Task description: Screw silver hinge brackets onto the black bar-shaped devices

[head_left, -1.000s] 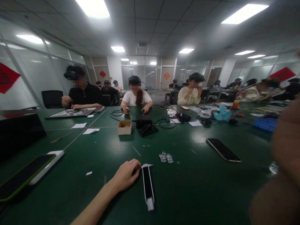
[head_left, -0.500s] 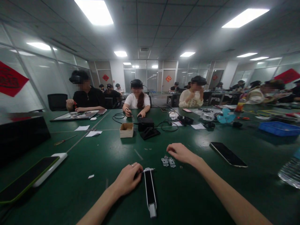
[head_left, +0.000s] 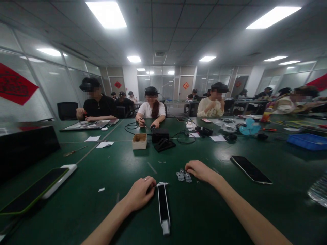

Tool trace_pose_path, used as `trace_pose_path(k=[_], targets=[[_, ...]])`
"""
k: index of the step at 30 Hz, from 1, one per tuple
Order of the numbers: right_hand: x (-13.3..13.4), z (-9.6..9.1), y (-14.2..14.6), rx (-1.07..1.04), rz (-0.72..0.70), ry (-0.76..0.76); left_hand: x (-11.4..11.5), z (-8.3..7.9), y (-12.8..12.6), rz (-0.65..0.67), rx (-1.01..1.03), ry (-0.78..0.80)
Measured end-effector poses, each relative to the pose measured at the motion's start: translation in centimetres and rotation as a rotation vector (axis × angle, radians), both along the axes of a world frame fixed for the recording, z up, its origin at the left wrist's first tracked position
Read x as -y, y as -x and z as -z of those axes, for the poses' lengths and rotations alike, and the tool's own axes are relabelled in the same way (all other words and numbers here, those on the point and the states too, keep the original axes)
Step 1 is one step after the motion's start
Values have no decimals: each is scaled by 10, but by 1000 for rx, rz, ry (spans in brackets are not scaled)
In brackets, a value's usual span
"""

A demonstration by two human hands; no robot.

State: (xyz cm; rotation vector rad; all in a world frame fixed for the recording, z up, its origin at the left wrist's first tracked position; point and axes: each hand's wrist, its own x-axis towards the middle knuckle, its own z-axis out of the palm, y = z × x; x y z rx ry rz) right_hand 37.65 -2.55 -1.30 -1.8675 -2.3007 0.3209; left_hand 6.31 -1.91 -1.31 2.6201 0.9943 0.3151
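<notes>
My left hand (head_left: 141, 193), a ring on one finger, is closed at the near left end of a thin metal rod (head_left: 163, 184). This rod lies across the top of a long white-framed part with a black middle (head_left: 164, 204), which rests on the table and ends in a pale block toward me. To the right, my right hand (head_left: 200, 170) has its fingers bent together, tips down beside small grey metal brackets (head_left: 184, 176). Whatever its fingertips pinch, if anything, is hidden. A tiny piece (head_left: 198, 182) lies just below that hand.
On the green table (head_left: 204, 211), a phone (head_left: 251, 169) lies right and a green-edged phone (head_left: 35, 190) left. Ahead are a small box (head_left: 139, 142) and a black device (head_left: 160, 135). A blue tray (head_left: 308, 141) and water bottle (head_left: 319, 189) stand right. Several people sit opposite.
My right hand has come down slightly toward me, its fingertips now at the metal brackets. My left hand keeps its place by the rod. The whole view has shifted a little.
</notes>
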Motion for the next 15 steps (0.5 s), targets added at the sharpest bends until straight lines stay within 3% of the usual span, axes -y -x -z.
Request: trace_pose_path(k=[15], targets=[[-4, 4, 3, 17, 2, -39, -1, 5, 2, 6, 18, -32]])
